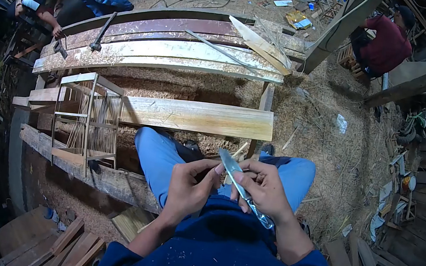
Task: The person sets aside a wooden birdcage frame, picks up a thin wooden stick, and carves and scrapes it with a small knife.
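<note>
Gripping knife (229,164) w/ R hand (266,189), L hand (190,186) curled beside it, hold unclear.

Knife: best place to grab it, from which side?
Probably the knife handle, coming from the person's right. Its patterned end slants back and right, jutting below the right hand that grips it; the blade points forward and left, close by the left hand, so avoid that end.

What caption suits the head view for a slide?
Right hand holding a knife close to the left hand, with a frame and a plank nearby.
</note>
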Demonstrator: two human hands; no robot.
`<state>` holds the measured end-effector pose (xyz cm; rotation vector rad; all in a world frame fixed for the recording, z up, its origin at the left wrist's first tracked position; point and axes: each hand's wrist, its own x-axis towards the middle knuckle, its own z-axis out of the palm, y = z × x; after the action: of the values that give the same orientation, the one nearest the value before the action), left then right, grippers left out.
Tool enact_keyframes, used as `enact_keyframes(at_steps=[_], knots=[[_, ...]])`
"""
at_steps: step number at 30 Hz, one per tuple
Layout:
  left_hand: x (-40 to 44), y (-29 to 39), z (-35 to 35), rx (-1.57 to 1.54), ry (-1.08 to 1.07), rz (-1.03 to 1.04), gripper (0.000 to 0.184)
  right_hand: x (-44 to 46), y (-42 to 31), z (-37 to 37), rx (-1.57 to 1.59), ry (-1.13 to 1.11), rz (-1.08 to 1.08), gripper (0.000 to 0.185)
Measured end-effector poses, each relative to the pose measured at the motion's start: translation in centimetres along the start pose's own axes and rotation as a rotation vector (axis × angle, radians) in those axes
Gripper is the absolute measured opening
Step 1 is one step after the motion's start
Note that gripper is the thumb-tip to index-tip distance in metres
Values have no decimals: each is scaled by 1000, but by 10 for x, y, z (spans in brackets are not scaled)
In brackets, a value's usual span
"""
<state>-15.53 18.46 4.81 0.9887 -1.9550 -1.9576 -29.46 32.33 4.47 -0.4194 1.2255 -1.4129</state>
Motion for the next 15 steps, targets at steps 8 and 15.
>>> enact_keyframes(at_steps=[8, 15], knots=[[0, -4, 3, 24, -8, 55, 21, -1, -9, 3, -47, 11, 35, 22], [0, 1, 5, 4, -16, 12, 21, 0, -14, -4, 20, 46, -9, 21]])
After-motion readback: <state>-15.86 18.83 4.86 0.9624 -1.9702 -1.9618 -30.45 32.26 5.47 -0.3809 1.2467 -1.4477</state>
